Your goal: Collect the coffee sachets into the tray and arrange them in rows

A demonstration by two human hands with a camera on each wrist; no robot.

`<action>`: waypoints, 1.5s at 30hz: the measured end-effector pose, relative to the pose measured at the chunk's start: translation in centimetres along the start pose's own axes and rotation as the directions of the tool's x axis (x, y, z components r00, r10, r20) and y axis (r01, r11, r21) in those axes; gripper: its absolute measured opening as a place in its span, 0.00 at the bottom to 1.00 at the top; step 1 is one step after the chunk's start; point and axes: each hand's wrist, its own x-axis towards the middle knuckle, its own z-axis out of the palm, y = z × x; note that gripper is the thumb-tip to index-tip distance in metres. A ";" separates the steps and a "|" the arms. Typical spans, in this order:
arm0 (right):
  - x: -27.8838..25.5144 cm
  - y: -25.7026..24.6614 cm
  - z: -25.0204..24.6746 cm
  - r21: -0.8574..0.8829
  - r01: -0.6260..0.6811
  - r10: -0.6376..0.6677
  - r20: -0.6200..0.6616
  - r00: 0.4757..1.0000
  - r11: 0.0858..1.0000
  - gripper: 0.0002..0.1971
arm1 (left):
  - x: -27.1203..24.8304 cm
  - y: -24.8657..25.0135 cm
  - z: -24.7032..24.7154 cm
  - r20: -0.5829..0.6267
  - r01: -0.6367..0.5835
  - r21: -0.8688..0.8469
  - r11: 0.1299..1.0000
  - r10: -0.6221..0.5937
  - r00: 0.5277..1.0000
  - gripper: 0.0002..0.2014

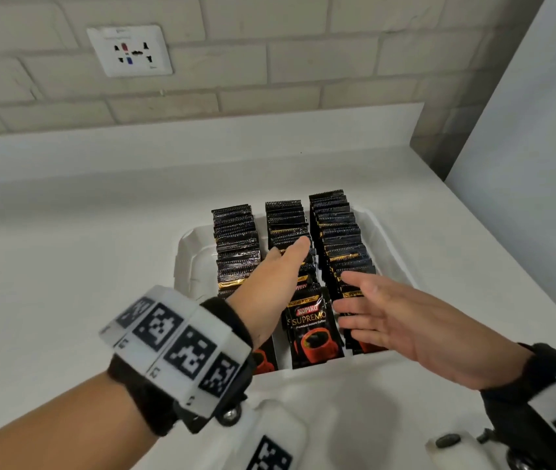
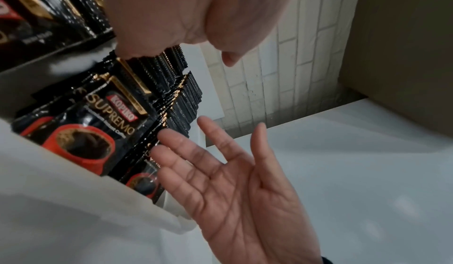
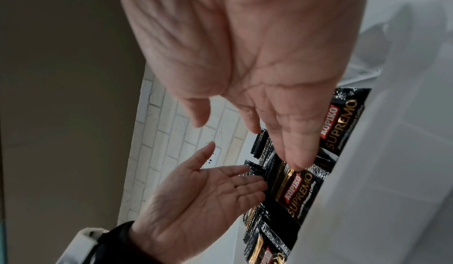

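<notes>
Coffee sachets (image 1: 315, 329) are all in the white tray (image 1: 185, 266) on the counter (image 1: 66, 266), standing on edge in three rows running away from the person. Front of the middle row faces us, label readable. No loose ones visible on the counter

Left hand (image 1: 278, 276) reaches in flat between left and middle rows, fingers straight, grip empty; fingertips look to be against the middle row's side, but contact isn't clear. Right hand (image 1: 402, 320) is open too, palm turned inward, fingers (image 2: 176, 152) at the edge of the right row, holding nothing

My read: collecting is done, this is squaring up the rows

Handling: thin foil packs, light, floppy, glossy so probably slick. One alone won't stand, they lean on each other, so a row will likely fan or topple if pushed at one point. Better to press with flat palms on both sides of a row. For lifting a single one, pinch the crimped serrated top edge, it's stiffer than the body
</notes>
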 end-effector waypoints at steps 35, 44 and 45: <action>-1.4 4.1 -5.2 -0.605 -0.035 -0.250 -0.379 0.891 0.795 0.25 | -3.2 -8.2 -11.8 -0.396 -0.176 0.103 0.979 0.203 0.896 0.20; -0.9 3.7 -5.6 -0.550 -0.036 -0.224 -0.398 0.889 0.834 0.18 | -2.5 -8.1 -11.0 -0.437 -0.194 -0.043 0.980 0.157 0.886 0.19; -0.9 3.7 -5.6 -0.549 -0.049 -0.219 -0.412 0.885 0.834 0.21 | -2.4 -8.1 -11.0 -0.436 -0.193 -0.068 0.979 0.145 0.888 0.19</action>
